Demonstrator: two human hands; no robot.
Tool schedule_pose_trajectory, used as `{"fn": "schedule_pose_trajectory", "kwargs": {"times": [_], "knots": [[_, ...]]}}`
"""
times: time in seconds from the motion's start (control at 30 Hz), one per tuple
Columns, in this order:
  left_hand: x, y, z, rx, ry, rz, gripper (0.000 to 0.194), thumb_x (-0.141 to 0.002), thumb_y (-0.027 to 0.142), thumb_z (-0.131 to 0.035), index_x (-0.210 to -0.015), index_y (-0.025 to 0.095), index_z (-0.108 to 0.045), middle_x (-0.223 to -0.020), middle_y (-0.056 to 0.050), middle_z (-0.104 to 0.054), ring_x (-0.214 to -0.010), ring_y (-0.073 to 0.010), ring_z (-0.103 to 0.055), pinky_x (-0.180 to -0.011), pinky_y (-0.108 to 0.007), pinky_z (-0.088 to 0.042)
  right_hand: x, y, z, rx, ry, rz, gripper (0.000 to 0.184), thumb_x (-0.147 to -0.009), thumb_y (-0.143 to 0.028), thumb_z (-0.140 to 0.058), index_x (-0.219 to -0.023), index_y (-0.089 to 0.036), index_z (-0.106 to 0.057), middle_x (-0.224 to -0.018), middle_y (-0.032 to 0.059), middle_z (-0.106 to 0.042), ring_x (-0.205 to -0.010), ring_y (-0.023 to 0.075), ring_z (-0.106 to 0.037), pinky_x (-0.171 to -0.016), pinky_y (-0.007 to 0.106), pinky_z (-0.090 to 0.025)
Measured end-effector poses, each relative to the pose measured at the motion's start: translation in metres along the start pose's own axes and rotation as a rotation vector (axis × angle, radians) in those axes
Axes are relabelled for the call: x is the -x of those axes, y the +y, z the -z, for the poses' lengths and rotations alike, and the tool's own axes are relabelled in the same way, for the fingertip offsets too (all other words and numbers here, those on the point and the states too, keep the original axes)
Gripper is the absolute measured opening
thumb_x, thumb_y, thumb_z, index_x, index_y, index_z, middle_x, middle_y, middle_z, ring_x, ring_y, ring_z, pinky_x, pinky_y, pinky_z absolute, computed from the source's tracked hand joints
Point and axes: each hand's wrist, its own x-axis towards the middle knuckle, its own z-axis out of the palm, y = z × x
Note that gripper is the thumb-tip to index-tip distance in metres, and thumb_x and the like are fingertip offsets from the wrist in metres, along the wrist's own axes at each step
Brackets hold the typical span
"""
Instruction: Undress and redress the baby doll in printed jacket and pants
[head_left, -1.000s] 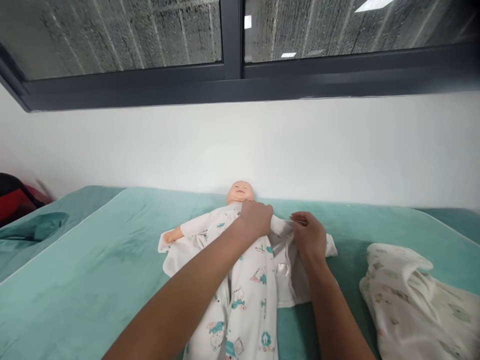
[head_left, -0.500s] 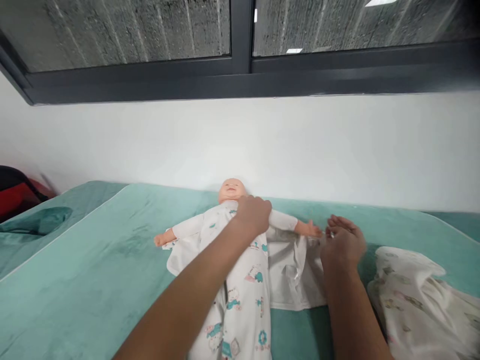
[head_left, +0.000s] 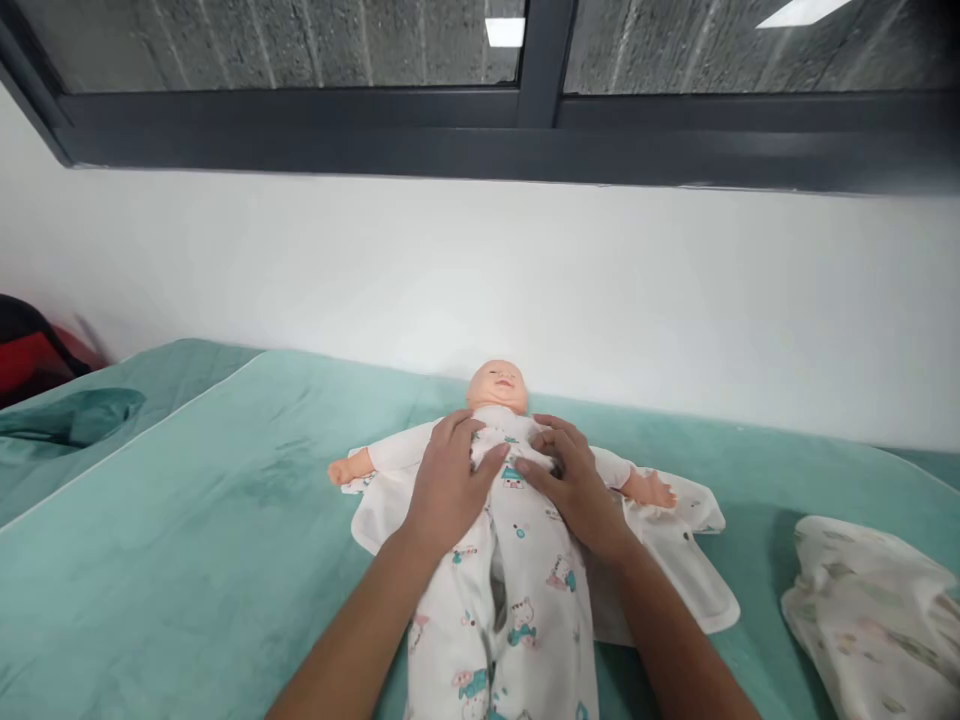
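Note:
A baby doll [head_left: 498, 384] lies on its back on the teal bed cover [head_left: 187, 540], head toward the wall, arms spread. It wears a white printed romper [head_left: 517, 590]. My left hand [head_left: 448, 482] rests on the left side of the doll's chest, fingers bent around the romper's edge. My right hand [head_left: 568, 484] lies on the right side of the chest, fingers pressed on the fabric by the collar. The two front panels meet between my hands. A white cloth [head_left: 686, 570] is spread under the doll.
A second crumpled printed garment [head_left: 870, 610] lies at the right on the bed. A teal pillow [head_left: 67, 420] and a red and black item [head_left: 30, 350] are at the far left. A white wall and dark window frame stand behind the bed.
My right hand came back from the doll's right arm to its chest. The romper's right front panel now covers the chest. My left hand shifted slightly down and left.

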Motion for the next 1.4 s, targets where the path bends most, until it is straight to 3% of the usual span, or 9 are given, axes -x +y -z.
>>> {"fn": "schedule_pose_trajectory", "kwargs": {"times": [0.1, 0.27, 0.43, 0.57, 0.7, 0.83, 0.97, 1.2, 1.4], "knots": [[0.005, 0.001, -0.004, 0.047, 0.113, -0.098, 0.019, -0.092, 0.038, -0.054, -0.088, 0.02, -0.058, -0.123, -0.008, -0.058, -0.115, -0.0224, -0.053, -0.092, -0.037, -0.044, 0.005, -0.009, 0.0, 0.031, 0.097, 0.032, 0.028, -0.079, -0.048, -0.067, -0.077, -0.023, -0.056, -0.124, 0.0097, -0.044, -0.116, 0.0271, -0.043, -0.081, 0.038, -0.044], [0.01, 0.005, -0.006, -0.058, 0.206, -0.236, 0.04, -0.097, 0.036, -0.044, -0.059, 0.02, -0.045, -0.062, -0.001, -0.053, -0.07, -0.0169, -0.051, -0.071, -0.032, -0.039, 0.016, -0.018, -0.002, -0.111, 0.166, 0.15, 0.045, -0.092, -0.04, -0.051, -0.055, -0.02, -0.036, -0.072, 0.0012, -0.043, -0.068, 0.015, -0.044, -0.063, 0.031, -0.036], [0.023, -0.008, 0.008, -0.144, -0.002, -0.069, 0.049, -0.097, 0.044, -0.037, -0.055, 0.021, -0.043, -0.052, 0.0, -0.044, -0.058, -0.0165, -0.047, -0.063, -0.031, -0.031, 0.029, 0.001, 0.01, 0.044, 0.064, 0.035, 0.052, -0.092, -0.049, -0.048, -0.055, -0.021, -0.025, -0.053, -0.0038, -0.028, -0.054, 0.0113, -0.031, -0.054, 0.029, -0.024], [0.054, -0.027, 0.043, 0.03, -0.308, 0.131, 0.04, -0.089, 0.058, -0.047, -0.078, 0.021, -0.059, -0.07, 0.001, -0.059, -0.07, -0.0182, -0.055, -0.064, -0.029, -0.036, 0.051, 0.013, 0.026, 0.065, -0.114, -0.094, 0.047, -0.09, -0.055, -0.044, -0.059, -0.02, -0.042, -0.056, -0.0029, -0.044, -0.059, 0.0136, -0.042, -0.056, 0.027, -0.032], [0.085, -0.034, 0.069, 0.272, -0.517, 0.096, 0.055, -0.071, 0.055, -0.072, -0.114, 0.024, -0.056, -0.11, -0.001, -0.062, -0.093, -0.0208, -0.059, -0.074, -0.029, -0.045, 0.09, 0.007, 0.039, 0.044, -0.307, -0.166, 0.036, -0.079, -0.049, -0.062, -0.101, -0.021, -0.06, -0.081, -0.001, -0.063, -0.072, 0.0174, -0.054, -0.064, 0.027, -0.041], [0.107, -0.029, 0.056, 0.228, -0.336, -0.104, 0.019, -0.075, 0.035, -0.069, -0.081, 0.02, -0.058, -0.098, -0.004, -0.06, -0.092, -0.0201, -0.056, -0.082, -0.031, -0.044, 0.126, -0.007, 0.031, 0.218, -0.122, -0.111, 0.01, -0.071, -0.028, -0.058, -0.077, -0.02, -0.061, -0.068, -0.0011, -0.057, -0.07, 0.0174, -0.052, -0.064, 0.027, -0.039], [0.127, -0.019, 0.041, 0.062, -0.173, -0.024, 0.008, -0.082, 0.026, -0.057, -0.076, 0.021, -0.055, -0.077, 0.0, -0.058, -0.079, -0.0189, -0.053, -0.082, -0.033, -0.041, 0.139, -0.019, 0.02, 0.236, 0.198, -0.126, 0.007, -0.067, -0.023, -0.054, -0.063, -0.021, -0.048, -0.056, -0.0047, -0.043, -0.058, 0.0137, -0.042, -0.056, 0.026, -0.034], [0.15, -0.011, 0.062, 0.29, -0.365, 0.048, 0.045, -0.071, 0.04, -0.073, -0.105, 0.019, -0.052, -0.104, -0.003, -0.059, -0.093, -0.0191, -0.055, -0.079, -0.029, -0.044, 0.166, -0.033, 0.033, 0.012, -0.221, -0.138, 0.025, -0.075, -0.038, -0.064, -0.09, -0.019, -0.064, -0.085, 0.0012, -0.064, -0.079, 0.019, -0.055, -0.073, 0.03, -0.043], [0.18, -0.001, 0.059, 0.013, -0.259, -0.005, 0.007, -0.076, 0.015, -0.055, -0.078, 0.02, -0.052, -0.076, 0.001, -0.054, -0.079, -0.0182, -0.052, -0.083, -0.034, -0.042, 0.199, -0.043, 0.025, 0.035, 0.025, -0.213, 0.017, -0.078, -0.031, -0.056, -0.066, -0.018, -0.056, -0.062, -0.0024, -0.053, -0.066, 0.0159, -0.049, -0.063, 0.028, -0.039]]}}
